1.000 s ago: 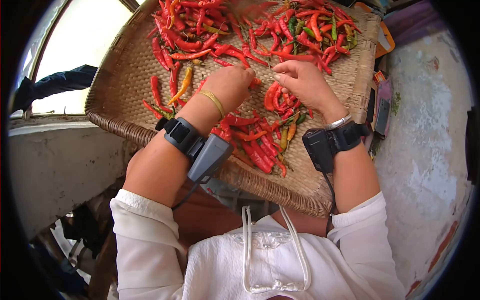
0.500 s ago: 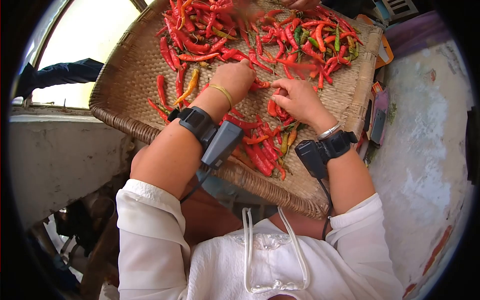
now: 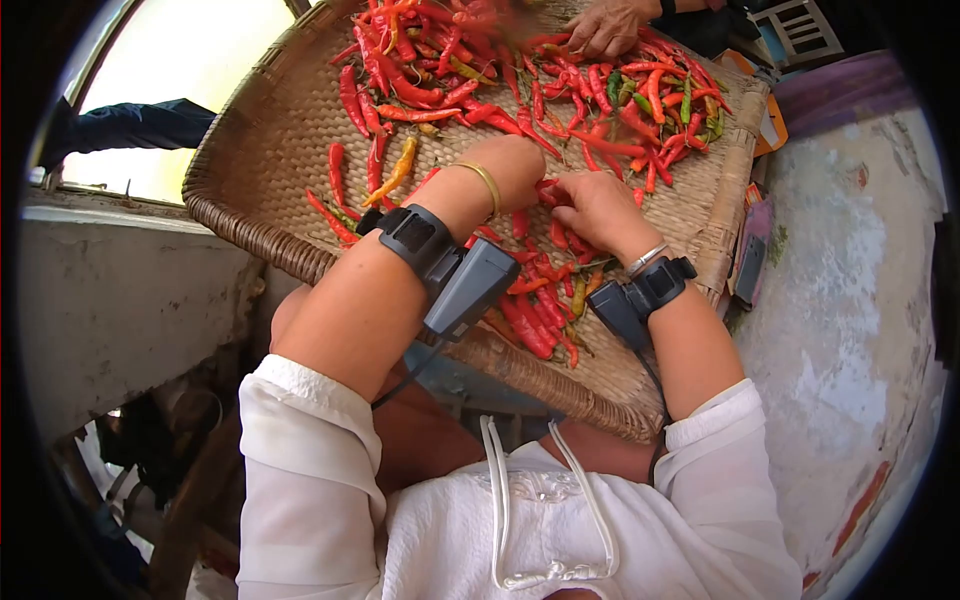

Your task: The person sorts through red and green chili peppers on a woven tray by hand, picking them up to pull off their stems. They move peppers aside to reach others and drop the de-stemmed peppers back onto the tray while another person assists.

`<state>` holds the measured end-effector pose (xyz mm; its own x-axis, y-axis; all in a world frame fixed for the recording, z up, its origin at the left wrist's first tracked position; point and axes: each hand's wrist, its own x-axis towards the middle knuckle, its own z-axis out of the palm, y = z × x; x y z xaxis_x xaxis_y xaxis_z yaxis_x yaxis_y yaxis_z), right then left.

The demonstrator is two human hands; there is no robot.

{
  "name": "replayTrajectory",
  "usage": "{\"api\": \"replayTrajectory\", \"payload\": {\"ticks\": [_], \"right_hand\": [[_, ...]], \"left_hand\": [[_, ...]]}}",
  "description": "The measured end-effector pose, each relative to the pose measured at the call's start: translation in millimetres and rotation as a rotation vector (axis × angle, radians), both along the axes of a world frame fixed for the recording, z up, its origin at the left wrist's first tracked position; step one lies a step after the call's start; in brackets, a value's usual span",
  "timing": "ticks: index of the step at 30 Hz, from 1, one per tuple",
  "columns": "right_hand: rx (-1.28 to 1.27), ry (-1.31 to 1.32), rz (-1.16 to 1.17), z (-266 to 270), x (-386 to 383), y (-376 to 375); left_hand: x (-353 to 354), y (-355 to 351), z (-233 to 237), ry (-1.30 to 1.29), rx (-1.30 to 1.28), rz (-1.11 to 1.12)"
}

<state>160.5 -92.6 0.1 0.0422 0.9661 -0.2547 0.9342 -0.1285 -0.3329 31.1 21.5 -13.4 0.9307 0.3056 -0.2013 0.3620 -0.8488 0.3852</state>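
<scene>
Left arm: The forearm reaches in from 7 o'clock across the near rim of the woven tray, with a black wrist unit strapped on and a gold bangle just beyond it.
Left hand: The left hand rests knuckles-up near the tray's middle. Its fingers are curled right under into a closed fist, and what they grip is hidden.
Right arm: It comes in from 5 o'clock, bent at the wrist, carrying a second black unit and a silver bangle.
Right hand: The right hand lies palm-down, its fingertips closed in a pinch on a red chili.
Chili's place: It sits between the two hands, touching both, just above the tray's weave at its centre.
Around the hands: A small pile of chilies lies at 6 o'clock beneath the wrists. The main heap, red with some green and orange, spreads at 12 o'clock.
Another worker: A co-worker's hand rests on the heap at 1 o'clock, well apart.
In the way: The left fist covers its own fingertips.
Edges: A dark phone lies at 3 o'clock off the tray, and a blue sleeve shows at 9 o'clock.
</scene>
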Motion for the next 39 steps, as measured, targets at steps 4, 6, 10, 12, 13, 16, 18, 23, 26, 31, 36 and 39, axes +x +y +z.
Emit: {"api": "replayTrajectory", "payload": {"ticks": [4, 6, 10, 12, 13, 16, 18, 23, 26, 31, 36, 39], "right_hand": [[-0.023, -0.017, -0.110, 7.5, 7.3, -1.6], [-0.168, 0.219, -0.153, 9.4, 20.8, 2.3], [0.080, 1.001, -0.518, 34.1, 34.7, 6.4], [0.411, 1.232, -0.639, 48.2, 36.6, 7.9], [0.413, 1.235, -0.643, 48.7, 37.4, 8.3], [0.323, 0.935, -0.612, 48.8, 29.9, 7.7], [0.158, 0.874, -0.411, 43.4, 14.2, 5.4], [-0.017, 0.877, -0.289, 31.4, -1.3, 5.1], [-0.018, 0.932, -0.336, 34.7, 3.9, 5.0], [-0.306, 0.483, -0.120, 40.5, 21.7, 3.4], [0.221, 1.200, -0.614, 43.7, 31.4, 7.8], [0.259, 1.145, -0.652, 44.7, 24.0, 6.8]], "left_hand": [[-3.0, 11.5, 31.6, -0.126, -0.054, 0.183], [-9.1, 19.8, 41.0, -0.250, -0.136, 0.280], [-11.3, 23.1, 40.4, -0.408, -0.472, 0.499], [-9.9, 17.7, 44.1, -0.384, -0.602, 0.570], [-8.8, 16.4, 41.7, -0.414, -0.713, 0.583], [-5.0, 6.6, 46.4, -0.465, -0.888, 0.611], [-2.3, 3.9, 47.2, -0.486, -0.953, 0.631], [-4.9, 3.5, 40.2, -0.495, -1.211, 0.560], [-12.2, 3.9, 51.0, -0.356, -0.993, 0.543], [-29.0, 12.6, 43.2, -0.501, -0.628, 0.592], [-50.6, 14.1, 36.6, -0.169, -0.138, 0.213], [-58.2, 5.7, 34.3, -0.013, -0.009, 0.091]]}}
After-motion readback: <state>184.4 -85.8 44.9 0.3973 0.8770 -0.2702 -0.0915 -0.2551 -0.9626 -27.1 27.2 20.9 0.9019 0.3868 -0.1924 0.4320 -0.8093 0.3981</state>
